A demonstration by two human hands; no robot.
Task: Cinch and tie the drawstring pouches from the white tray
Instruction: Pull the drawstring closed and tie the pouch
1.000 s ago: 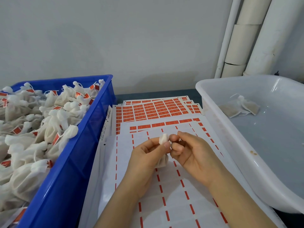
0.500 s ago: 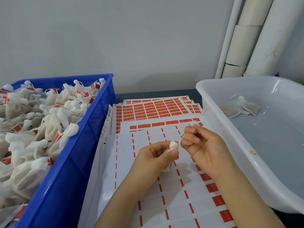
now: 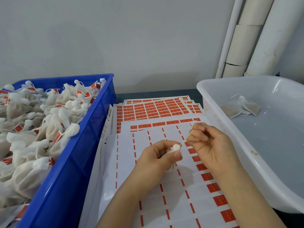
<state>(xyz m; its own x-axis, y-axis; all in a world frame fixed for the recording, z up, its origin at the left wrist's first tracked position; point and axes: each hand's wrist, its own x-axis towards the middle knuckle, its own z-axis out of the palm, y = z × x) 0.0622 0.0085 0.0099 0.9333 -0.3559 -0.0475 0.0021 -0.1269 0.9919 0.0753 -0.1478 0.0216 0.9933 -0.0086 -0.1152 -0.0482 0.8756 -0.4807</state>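
A small white drawstring pouch (image 3: 176, 147) is pinched at its gathered neck by my left hand (image 3: 158, 159), above the label sheets. Most of the pouch body is hidden behind that hand. My right hand (image 3: 209, 145) pinches the pouch's drawstring (image 3: 187, 137) and holds it taut up and to the right of the pouch. The white tray (image 3: 246, 155) stands at the right, with two flat untied pouches (image 3: 241, 106) lying near its far end.
A blue crate (image 3: 69, 170) at the left is heaped with tied pouches (image 3: 41, 122) bearing red tags. Sheets of red and white labels (image 3: 156, 111) cover the table between crate and tray. White pipes (image 3: 250, 35) run up the wall at the back right.
My right hand has drawn away from my left hand, up and to the right, pulling the drawstring out taut. The pouch neck has bunched into a tight ball.
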